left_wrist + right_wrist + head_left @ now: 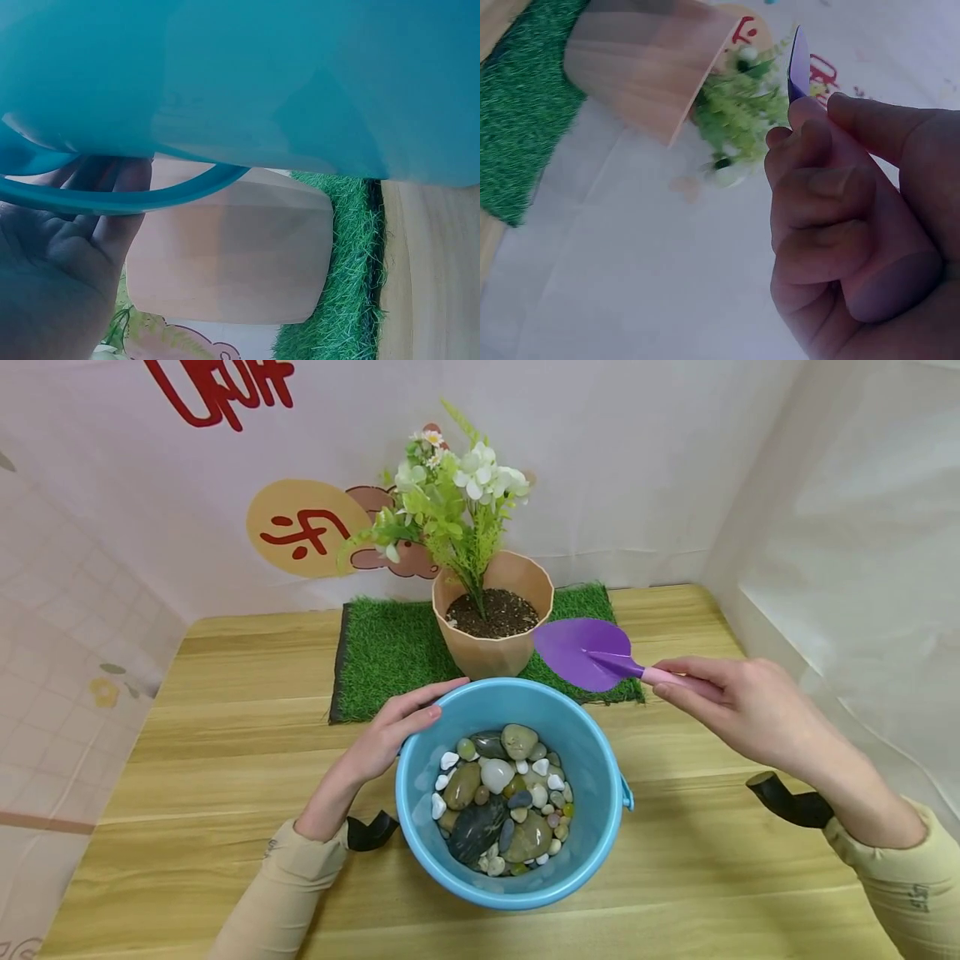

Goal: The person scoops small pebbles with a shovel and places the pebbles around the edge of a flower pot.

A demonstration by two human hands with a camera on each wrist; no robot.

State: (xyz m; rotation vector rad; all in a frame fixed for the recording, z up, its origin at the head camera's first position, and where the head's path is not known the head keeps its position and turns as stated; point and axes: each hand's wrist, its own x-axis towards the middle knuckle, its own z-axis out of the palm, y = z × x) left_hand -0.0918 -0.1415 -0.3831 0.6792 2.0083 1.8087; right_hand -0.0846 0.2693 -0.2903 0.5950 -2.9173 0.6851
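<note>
A light blue bucket (420, 839) stands on the table with stones of many sizes and colours inside. My left hand (386, 735) rests against its far left side, the fingers stretched out and the thumb at the rim. In the left wrist view, the bucket's handle (187, 187) passes across the left hand's fingers. My right hand (750, 702) grips the pink handle of a purple garden trowel (581, 652). The trowel's blade points left, raised beside a peach flowerpot (495, 656). No load shows on the blade.
The flowerpot holds dark soil and a plant with white flowers (483, 477). It stands on a green artificial grass mat (382, 652) behind the bucket. A wooden table (247, 693) lies beneath everything. Pale printed wall sheets (637, 460) enclose the back and sides.
</note>
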